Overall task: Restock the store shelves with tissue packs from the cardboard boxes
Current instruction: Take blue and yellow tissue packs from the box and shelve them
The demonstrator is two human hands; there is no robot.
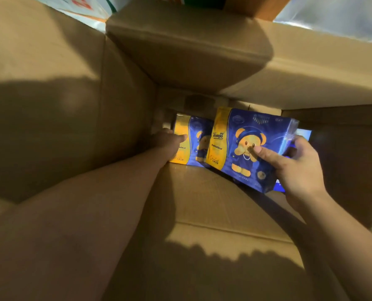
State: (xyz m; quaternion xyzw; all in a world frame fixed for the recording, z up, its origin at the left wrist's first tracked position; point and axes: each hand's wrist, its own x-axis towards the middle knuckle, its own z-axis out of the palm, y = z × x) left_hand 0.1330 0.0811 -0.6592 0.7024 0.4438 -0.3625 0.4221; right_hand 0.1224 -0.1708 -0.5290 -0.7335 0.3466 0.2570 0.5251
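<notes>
1. Both arms reach down into a deep cardboard box (pixel 72 109) whose flaps stand open around the view.
2. The right hand (pixel 298 168) has its grip closed on a tissue pack (pixel 246 146): thumb pressed on the printed front, fingers wrapped around the far right end. The pack is tilted and raised above the box floor.
3. Its wrapper is blue with a yellow band at the left, reading "Tempo" and "Butterbear", beside a cartoon bear in a blue cap. Smaller print is too blurred to read.
4. The left hand (pixel 170 142) lies against the yellow end of a second tissue pack (pixel 191 142), deeper in the box; whether its grip is closed on it, I cannot tell.
5. That second pack carries the same design, partly hidden behind the first.
</notes>
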